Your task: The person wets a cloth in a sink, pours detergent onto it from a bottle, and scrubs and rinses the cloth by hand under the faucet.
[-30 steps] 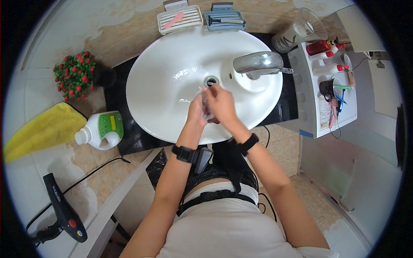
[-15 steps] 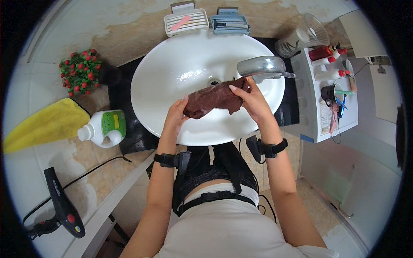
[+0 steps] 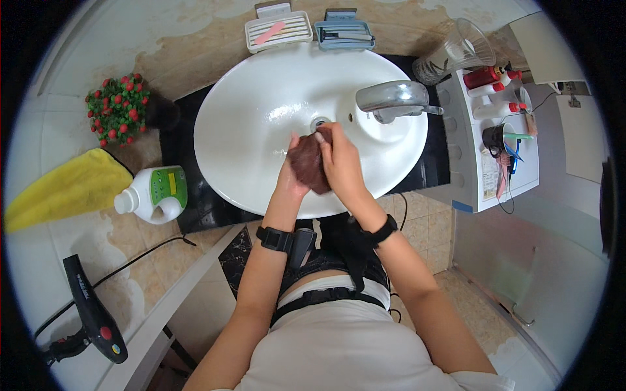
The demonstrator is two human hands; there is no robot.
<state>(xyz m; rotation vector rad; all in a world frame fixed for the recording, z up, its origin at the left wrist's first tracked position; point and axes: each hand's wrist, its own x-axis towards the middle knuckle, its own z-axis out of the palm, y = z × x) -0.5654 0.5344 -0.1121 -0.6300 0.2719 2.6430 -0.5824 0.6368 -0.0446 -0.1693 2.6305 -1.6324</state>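
Two hands, left hand (image 3: 291,174) and right hand (image 3: 341,163), are clamped on a brown cloth (image 3: 306,160), bunched between them over the basin (image 3: 238,133). Left hand bears on its left side, right on its right. The drain (image 3: 315,122) shows just beyond; the faucet (image 3: 392,96) stands to the right. Past the basin: white dish (image 3: 297,30), blue dish (image 3: 345,45).

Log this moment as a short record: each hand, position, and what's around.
Left hand: gripping a bunched dark brown cloth from its left
Right hand: gripping the cloth from its right
Position: over the oval white basin, close to its round metal drain
Right of basin centre: curved chrome tap
Left side: fuzzy yellow cloth, white plastic jug with green label, black hair dryer
Far side: white slatted dish, blue slatted dish
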